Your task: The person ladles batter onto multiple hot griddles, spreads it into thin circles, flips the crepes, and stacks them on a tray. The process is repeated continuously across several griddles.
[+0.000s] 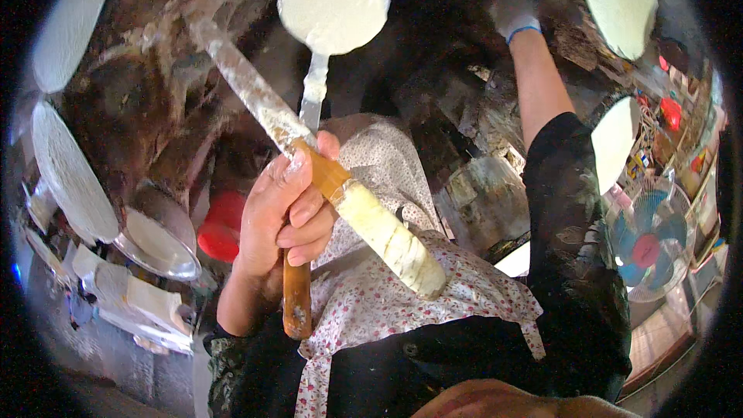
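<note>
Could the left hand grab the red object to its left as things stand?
Probably not: the left hand holds the ladle and a flat-bladed tool, so its grip looks too full for the red object.

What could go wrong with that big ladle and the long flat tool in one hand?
The ladle holds lots of pale, batter-like stuff, so it might spill if it tips. The left hand grips the long flat tool too, with the two crossing, so one could slip or knock the other.
</note>
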The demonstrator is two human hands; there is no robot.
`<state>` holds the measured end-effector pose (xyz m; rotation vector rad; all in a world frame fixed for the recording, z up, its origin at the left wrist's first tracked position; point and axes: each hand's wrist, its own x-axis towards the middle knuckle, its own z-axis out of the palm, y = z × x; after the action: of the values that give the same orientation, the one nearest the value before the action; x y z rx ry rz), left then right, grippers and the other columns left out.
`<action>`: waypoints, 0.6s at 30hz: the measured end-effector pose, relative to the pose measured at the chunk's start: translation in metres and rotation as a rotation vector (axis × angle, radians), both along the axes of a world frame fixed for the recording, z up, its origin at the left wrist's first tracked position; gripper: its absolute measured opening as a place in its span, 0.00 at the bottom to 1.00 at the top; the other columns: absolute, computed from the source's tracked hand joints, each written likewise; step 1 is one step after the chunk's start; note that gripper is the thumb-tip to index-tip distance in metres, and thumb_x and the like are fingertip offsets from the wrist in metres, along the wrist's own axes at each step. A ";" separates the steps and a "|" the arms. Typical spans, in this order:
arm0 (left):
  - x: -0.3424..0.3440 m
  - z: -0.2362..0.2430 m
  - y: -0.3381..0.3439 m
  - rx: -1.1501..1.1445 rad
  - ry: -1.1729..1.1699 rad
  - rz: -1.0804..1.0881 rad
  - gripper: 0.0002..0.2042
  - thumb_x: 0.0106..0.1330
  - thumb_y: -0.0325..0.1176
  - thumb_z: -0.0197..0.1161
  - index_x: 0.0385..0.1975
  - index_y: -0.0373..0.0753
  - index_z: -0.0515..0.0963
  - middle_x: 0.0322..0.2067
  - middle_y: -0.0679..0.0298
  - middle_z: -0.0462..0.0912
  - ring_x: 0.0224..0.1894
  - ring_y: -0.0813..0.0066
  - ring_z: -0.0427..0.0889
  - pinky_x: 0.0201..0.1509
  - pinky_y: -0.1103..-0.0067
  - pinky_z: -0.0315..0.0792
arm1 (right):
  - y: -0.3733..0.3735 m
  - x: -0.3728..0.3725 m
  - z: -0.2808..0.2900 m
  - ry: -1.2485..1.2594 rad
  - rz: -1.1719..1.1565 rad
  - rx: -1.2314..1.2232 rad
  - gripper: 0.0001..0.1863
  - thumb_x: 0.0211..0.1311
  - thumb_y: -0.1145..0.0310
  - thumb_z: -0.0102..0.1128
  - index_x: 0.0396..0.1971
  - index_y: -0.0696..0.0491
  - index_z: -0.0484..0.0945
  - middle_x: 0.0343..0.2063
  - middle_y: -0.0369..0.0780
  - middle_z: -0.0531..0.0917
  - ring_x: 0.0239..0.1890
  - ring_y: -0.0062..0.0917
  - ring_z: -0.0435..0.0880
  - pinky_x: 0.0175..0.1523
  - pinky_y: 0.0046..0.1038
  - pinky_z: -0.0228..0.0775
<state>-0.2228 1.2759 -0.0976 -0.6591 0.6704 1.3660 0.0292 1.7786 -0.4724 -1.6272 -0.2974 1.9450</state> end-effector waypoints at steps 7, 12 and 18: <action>-0.002 -0.002 0.015 -0.025 0.033 -0.019 0.17 0.82 0.44 0.54 0.59 0.39 0.69 0.18 0.77 0.60 0.10 0.92 0.55 0.09 0.88 0.54 | -0.158 -0.065 0.150 -0.931 1.202 1.215 0.15 0.72 0.58 0.61 0.50 0.52 0.83 0.38 0.44 0.87 0.43 0.39 0.89 0.48 0.37 0.81; -0.016 -0.001 0.014 -0.070 0.079 -0.001 0.16 0.82 0.46 0.54 0.58 0.41 0.71 0.18 0.78 0.60 0.09 0.91 0.54 0.09 0.88 0.52 | -0.146 -0.144 0.190 -0.908 1.055 1.460 0.14 0.74 0.60 0.55 0.50 0.49 0.85 0.48 0.43 0.86 0.50 0.41 0.86 0.54 0.39 0.81; -0.024 -0.010 0.007 0.028 -0.204 0.232 0.16 0.86 0.40 0.45 0.60 0.32 0.67 0.19 0.70 0.61 0.12 0.85 0.60 0.10 0.84 0.62 | -0.136 -0.161 0.130 -0.998 1.292 1.357 0.16 0.66 0.68 0.51 0.47 0.57 0.84 0.50 0.50 0.87 0.52 0.42 0.86 0.57 0.40 0.80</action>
<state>-0.2469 1.2829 -0.1076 -0.8611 0.4201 1.4936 -0.1313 1.6430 -0.3420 -1.1448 -2.7566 0.6002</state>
